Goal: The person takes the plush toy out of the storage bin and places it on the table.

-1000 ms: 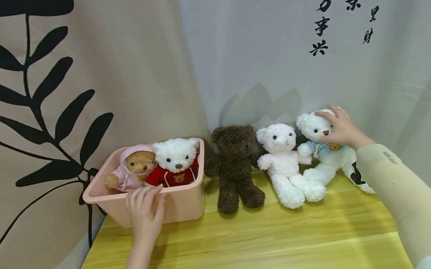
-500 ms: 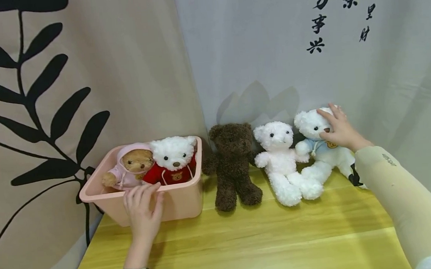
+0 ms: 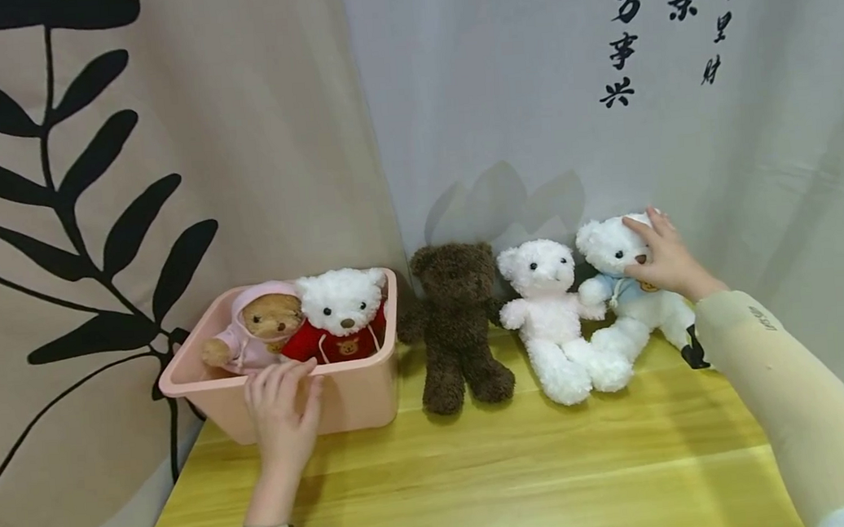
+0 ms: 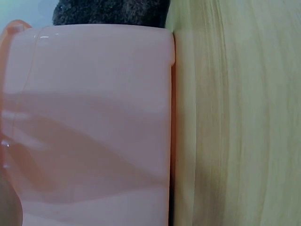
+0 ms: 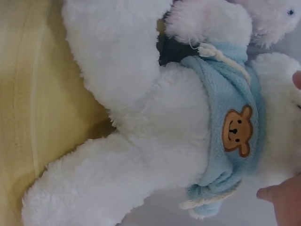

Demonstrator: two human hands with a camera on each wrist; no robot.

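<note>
At the right end of a row of plush toys, a white teddy bear (image 3: 604, 242) in a light blue top leans against the backdrop. My right hand (image 3: 667, 254) grips its head from the side, thumb by the cheek. In the right wrist view the blue top (image 5: 223, 113) has a small bear-face patch, and part of the hand (image 5: 287, 200) shows at the edge. My left hand (image 3: 283, 408) holds the front rim of a pink plastic bin (image 3: 361, 394), fingers over the edge. Inside sit a brown teddy bear (image 3: 271, 315) in a pink hood and a white teddy bear (image 3: 340, 306) in red.
Between bin and right hand sit a dark brown teddy bear (image 3: 462, 318) and a pale pinkish-white teddy bear (image 3: 546, 312), side by side. All stand on a wooden table (image 3: 496, 479). A curtain (image 3: 490, 87) with printed leaves and characters hangs close behind.
</note>
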